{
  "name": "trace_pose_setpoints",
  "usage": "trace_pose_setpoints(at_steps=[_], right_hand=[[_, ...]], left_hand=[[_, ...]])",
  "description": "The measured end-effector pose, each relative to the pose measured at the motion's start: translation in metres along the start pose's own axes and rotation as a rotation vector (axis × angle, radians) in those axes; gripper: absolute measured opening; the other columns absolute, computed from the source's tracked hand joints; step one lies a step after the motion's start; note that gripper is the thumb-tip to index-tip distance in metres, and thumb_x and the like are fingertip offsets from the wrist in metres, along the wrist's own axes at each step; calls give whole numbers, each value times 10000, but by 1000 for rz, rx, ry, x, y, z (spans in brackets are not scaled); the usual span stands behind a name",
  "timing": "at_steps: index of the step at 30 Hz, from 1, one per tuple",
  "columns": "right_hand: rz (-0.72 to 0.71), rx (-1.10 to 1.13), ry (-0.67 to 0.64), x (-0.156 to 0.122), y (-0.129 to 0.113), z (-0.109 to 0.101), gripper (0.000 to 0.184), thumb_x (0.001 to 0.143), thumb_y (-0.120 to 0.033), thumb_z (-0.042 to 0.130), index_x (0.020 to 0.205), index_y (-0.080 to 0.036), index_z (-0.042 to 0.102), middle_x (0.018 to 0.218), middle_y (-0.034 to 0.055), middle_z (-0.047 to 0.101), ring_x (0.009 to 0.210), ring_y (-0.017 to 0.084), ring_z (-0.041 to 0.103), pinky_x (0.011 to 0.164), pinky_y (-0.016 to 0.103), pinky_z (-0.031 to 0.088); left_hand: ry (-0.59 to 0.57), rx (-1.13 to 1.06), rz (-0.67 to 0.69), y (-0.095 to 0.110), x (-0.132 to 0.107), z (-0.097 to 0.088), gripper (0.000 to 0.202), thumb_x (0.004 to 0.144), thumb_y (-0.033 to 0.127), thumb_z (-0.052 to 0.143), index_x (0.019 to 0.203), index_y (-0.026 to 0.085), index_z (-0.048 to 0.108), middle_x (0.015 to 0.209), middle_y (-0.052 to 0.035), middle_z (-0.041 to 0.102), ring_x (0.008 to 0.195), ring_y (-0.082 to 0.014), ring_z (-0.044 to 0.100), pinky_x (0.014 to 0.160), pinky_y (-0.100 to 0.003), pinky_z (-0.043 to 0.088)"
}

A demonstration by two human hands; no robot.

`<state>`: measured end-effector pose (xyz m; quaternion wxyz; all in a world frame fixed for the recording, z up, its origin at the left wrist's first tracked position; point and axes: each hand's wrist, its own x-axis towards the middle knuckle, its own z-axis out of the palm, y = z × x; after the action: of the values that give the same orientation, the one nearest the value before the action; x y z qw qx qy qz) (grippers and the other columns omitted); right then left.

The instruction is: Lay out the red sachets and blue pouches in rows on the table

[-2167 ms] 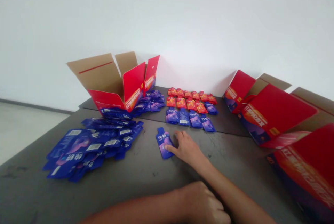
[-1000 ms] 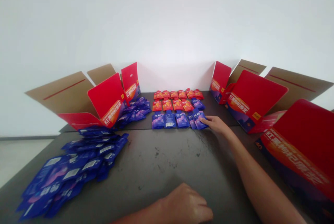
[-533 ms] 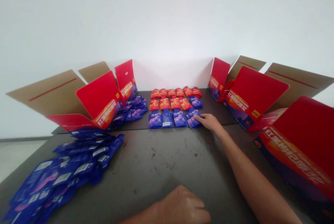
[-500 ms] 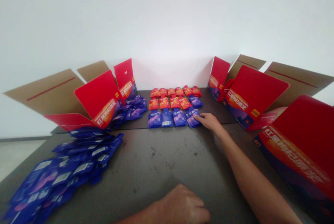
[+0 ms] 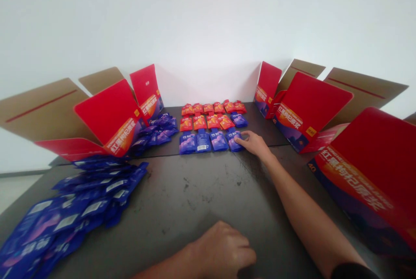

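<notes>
In the front row of pouches, my right hand (image 5: 255,143) pinches the right edge of the end blue pouch (image 5: 234,141), its thumb over the printed face. The pouch lies on the table beside other blue pouches (image 5: 219,140). Behind them are rows of red-orange pouches (image 5: 212,121), with one blue pouch (image 5: 238,119) at the right end of the middle row. Low in the view, my left hand (image 5: 224,246) is curled closed above the near part of the table, well apart from the pouches. Its palm side is hidden, so what it holds, if anything, cannot be made out.
A large overlapping heap of blue pouches (image 5: 87,205) covers the left of the dark table (image 5: 191,192), with a smaller pile (image 5: 159,131) behind. Open red cartons stand at left (image 5: 107,114) and right (image 5: 313,105), another nearer right (image 5: 367,170). A white wall (image 5: 208,32) closes the back.
The end blue pouch has turned a little straighter in line with its row, my right hand still on it. My left hand stays curled. The whole view has shifted slightly.
</notes>
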<state>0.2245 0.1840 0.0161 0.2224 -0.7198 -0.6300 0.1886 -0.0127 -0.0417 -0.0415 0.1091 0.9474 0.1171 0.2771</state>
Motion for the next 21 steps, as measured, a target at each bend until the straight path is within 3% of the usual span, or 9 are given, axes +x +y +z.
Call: trace_pose_setpoints(at_steps=[4, 10, 21], right_hand=[[-33, -3, 13, -1, 0, 1, 549, 892, -602, 712, 1247, -183, 716, 982, 90, 797, 955, 253, 750, 805, 303, 517], [-37, -31, 52, -7, -4, -4, 527, 861, -654, 712, 1165, -226, 767, 1006, 92, 804, 983, 274, 751, 800, 314, 524], [-23, -130, 80, -15, -10, -14, 561, 872, -760, 617, 1048, -268, 820, 1036, 108, 798, 1008, 310, 730, 790, 345, 507]], left_hand=[[-92, 15, -12, 1, 0, -2, 529, 932, 671, 633, 702, 201, 557, 575, 44, 513, 534, -112, 459, 501, -344, 248], [2, -3, -27, 3, 2, -5, 517, 857, 643, 738, 698, 210, 505, 582, 61, 514, 524, -112, 469, 504, -339, 278], [-32, -18, -37, 5, 0, -7, 496, 925, 637, 659, 718, 211, 515, 590, 53, 509, 526, -115, 456, 515, -339, 265]])
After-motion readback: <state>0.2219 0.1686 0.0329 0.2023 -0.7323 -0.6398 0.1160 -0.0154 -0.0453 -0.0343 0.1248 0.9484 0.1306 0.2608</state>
